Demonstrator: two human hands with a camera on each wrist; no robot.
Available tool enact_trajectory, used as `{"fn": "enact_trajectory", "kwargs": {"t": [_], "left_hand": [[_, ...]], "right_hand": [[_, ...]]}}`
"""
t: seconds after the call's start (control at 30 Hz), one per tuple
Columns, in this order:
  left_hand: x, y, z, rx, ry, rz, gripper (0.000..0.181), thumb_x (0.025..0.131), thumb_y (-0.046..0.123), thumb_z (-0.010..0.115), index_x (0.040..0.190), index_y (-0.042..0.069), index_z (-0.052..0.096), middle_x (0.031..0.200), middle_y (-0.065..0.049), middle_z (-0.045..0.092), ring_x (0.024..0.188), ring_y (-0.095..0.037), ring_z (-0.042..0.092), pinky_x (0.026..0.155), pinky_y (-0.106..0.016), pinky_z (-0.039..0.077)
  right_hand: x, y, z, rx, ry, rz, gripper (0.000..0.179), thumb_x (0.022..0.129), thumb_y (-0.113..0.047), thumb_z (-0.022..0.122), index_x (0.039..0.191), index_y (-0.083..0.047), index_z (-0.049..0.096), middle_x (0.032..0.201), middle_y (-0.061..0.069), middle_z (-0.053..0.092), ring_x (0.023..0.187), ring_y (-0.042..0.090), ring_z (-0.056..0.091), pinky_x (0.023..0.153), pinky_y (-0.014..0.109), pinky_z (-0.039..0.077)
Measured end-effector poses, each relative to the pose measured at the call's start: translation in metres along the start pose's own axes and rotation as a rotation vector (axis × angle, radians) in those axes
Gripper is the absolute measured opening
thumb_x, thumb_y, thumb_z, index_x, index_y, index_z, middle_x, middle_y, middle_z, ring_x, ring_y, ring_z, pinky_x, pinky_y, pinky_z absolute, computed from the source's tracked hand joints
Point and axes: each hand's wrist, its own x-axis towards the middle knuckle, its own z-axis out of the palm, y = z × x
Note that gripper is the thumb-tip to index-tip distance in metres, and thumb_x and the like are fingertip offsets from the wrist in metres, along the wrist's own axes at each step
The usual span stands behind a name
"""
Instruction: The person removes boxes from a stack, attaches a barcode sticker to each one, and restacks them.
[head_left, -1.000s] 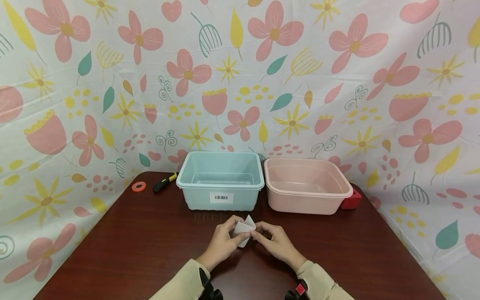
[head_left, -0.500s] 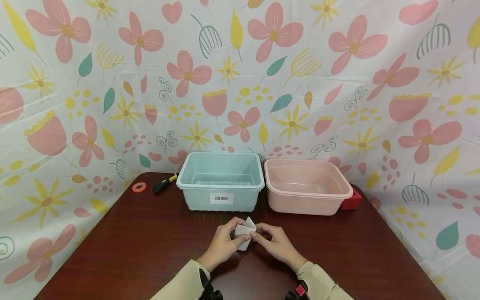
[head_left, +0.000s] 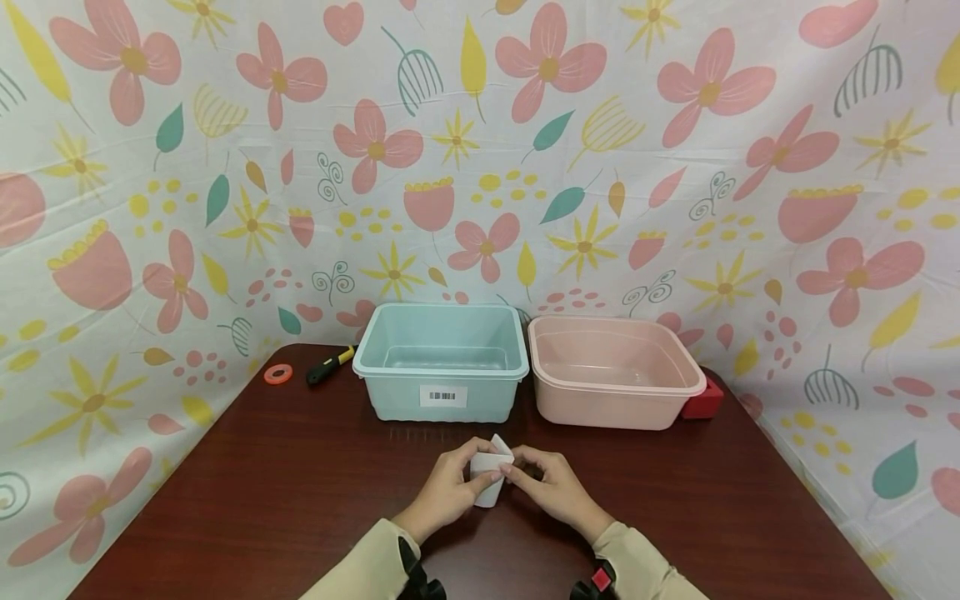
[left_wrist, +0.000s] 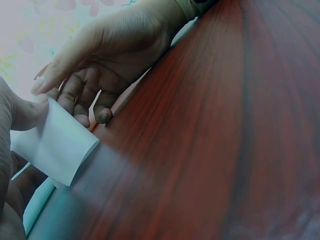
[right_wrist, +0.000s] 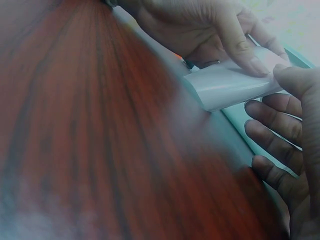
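Note:
Above the table, both hands hold a white piece of paper [head_left: 489,467], bent over into a loose roll or fold with a pointed corner at its top. My left hand [head_left: 447,482] grips it from the left, thumb in front and fingers behind. With thumb and index finger, my right hand [head_left: 551,487] pinches its right upper edge. In the left wrist view the paper [left_wrist: 62,142] hangs below the thumbs, its lower edge curved. In the right wrist view the paper [right_wrist: 230,87] shows a glossy side, and the other right fingers [right_wrist: 275,125] are spread apart below it.
A light blue tub [head_left: 442,396] with a barcode label and a pink tub [head_left: 607,408] stand side by side at the back. Behind the pink one is a red box [head_left: 702,402]. An orange tape ring [head_left: 278,374] and a black-and-yellow handled tool [head_left: 328,365] lie at the back left.
The paper has shifted slightly downward, and its lower end shows more below the thumbs. My left fingers have lowered a little; the right hand has hardly moved.

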Motion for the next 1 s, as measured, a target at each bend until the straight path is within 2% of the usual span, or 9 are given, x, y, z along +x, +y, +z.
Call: {"fn": "enact_trajectory", "kwargs": {"t": [0.23, 0.37, 0.6, 0.7, 0.9, 1.0], "left_hand": [[-0.001, 0.002, -0.001, 0.031, -0.029, -0.027, 0.024, 0.095, 0.015, 0.071, 0.116, 0.023, 0.065, 0.115, -0.002, 0.069, 0.089, -0.011, 0.063, 0.073, -0.029, 0.053], [-0.001, 0.001, 0.0, 0.041, -0.036, -0.037, 0.027, 0.095, 0.013, 0.07, 0.119, 0.023, 0.066, 0.116, -0.002, 0.069, 0.09, -0.011, 0.062, 0.072, -0.029, 0.054], [0.0, -0.002, 0.001, 0.04, -0.035, -0.064, 0.028, 0.094, 0.013, 0.071, 0.12, 0.021, 0.068, 0.113, 0.0, 0.069, 0.093, -0.011, 0.062, 0.075, -0.028, 0.053], [0.0, -0.003, 0.001, 0.029, -0.035, -0.071, 0.027, 0.094, 0.013, 0.071, 0.119, 0.022, 0.068, 0.112, 0.001, 0.069, 0.094, -0.01, 0.063, 0.075, -0.028, 0.054], [0.001, -0.003, 0.002, -0.049, -0.008, -0.024, 0.014, 0.097, 0.025, 0.069, 0.11, 0.021, 0.072, 0.107, 0.004, 0.071, 0.092, -0.012, 0.066, 0.077, -0.028, 0.054], [0.002, -0.003, 0.003, -0.047, 0.019, -0.01, 0.013, 0.098, 0.031, 0.067, 0.106, 0.022, 0.073, 0.103, 0.005, 0.072, 0.088, -0.011, 0.067, 0.076, -0.028, 0.055]], "right_hand": [[0.0, 0.001, 0.0, -0.024, 0.009, -0.001, 0.006, 0.099, -0.021, 0.066, 0.1, -0.024, 0.071, 0.082, -0.004, 0.07, 0.071, 0.007, 0.061, 0.06, 0.028, 0.051], [0.0, 0.002, 0.0, -0.034, 0.019, -0.042, 0.008, 0.099, -0.016, 0.065, 0.1, -0.021, 0.071, 0.083, -0.001, 0.071, 0.073, 0.007, 0.062, 0.063, 0.027, 0.052], [0.002, -0.036, -0.006, -0.053, 0.024, -0.07, 0.011, 0.099, 0.0, 0.06, 0.095, -0.004, 0.071, 0.076, 0.016, 0.068, 0.067, 0.009, 0.058, 0.059, 0.027, 0.05], [0.002, -0.035, -0.005, -0.048, 0.033, -0.072, 0.012, 0.099, 0.0, 0.06, 0.093, -0.004, 0.07, 0.073, 0.017, 0.065, 0.064, 0.005, 0.054, 0.056, 0.026, 0.049], [0.001, -0.03, -0.002, -0.033, 0.058, -0.109, 0.013, 0.098, 0.0, 0.062, 0.093, -0.007, 0.072, 0.077, 0.013, 0.068, 0.072, 0.007, 0.059, 0.064, 0.028, 0.051], [0.001, -0.026, 0.0, -0.047, 0.069, -0.133, 0.013, 0.097, -0.001, 0.064, 0.089, -0.009, 0.071, 0.077, 0.01, 0.069, 0.074, 0.006, 0.06, 0.066, 0.028, 0.052]]}}
